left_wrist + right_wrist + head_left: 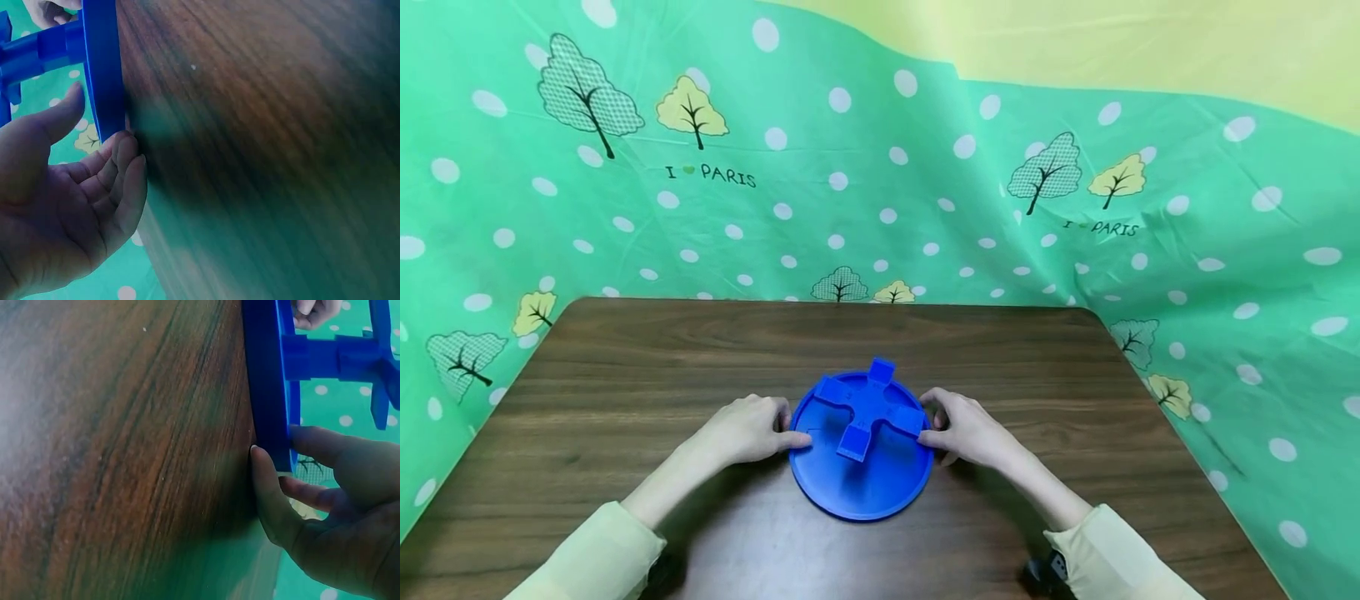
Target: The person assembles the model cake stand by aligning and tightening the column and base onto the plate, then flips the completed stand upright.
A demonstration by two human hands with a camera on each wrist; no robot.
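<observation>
A blue round stand rests on the table in front of the person. From its flat disc rises a short post, topped by a cross-shaped piece with several flat arms. My left hand grips the disc's left edge, thumb over the rim and fingers curled at the outer side low by the table. On the opposite edge, my right hand pinches the rim. The right wrist view shows its thumb on the upper face and a fingertip at the underside, close to the tabletop.
The dark wood table has rounded far corners. Behind and beside it hangs a green dotted cloth with tree prints. A small black device sits at the right sleeve cuff.
</observation>
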